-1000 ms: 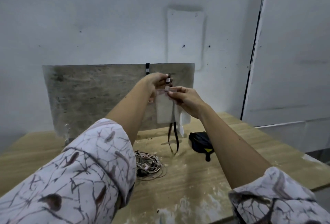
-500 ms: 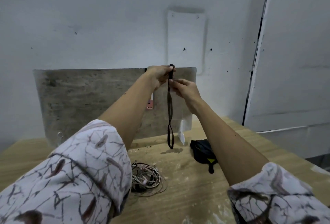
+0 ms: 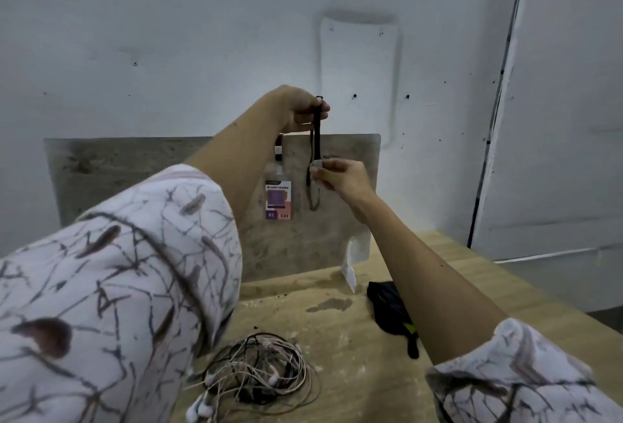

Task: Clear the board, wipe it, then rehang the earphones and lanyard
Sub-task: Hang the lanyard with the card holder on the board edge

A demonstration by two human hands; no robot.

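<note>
Her left hand (image 3: 300, 107) pinches the top loop of a flat black woven lanyard (image 3: 316, 139) above the board's top edge, while the right hand (image 3: 340, 175), at about five o'clock from it, nips the strap lower down between thumb and fingertips. The grey, mottled, slab-like board (image 3: 135, 166) stands upright on the pale, dusty wooden table (image 3: 337, 331), with a clear plastic card holder (image 3: 278, 198) hanging flat against its face at eight o'clock from the strap. A tangled nest of thin pink and black earphones (image 3: 256, 375) lies on the table at six o'clock, and a crumpled black cloth (image 3: 387, 304) sits at four o'clock
</note>
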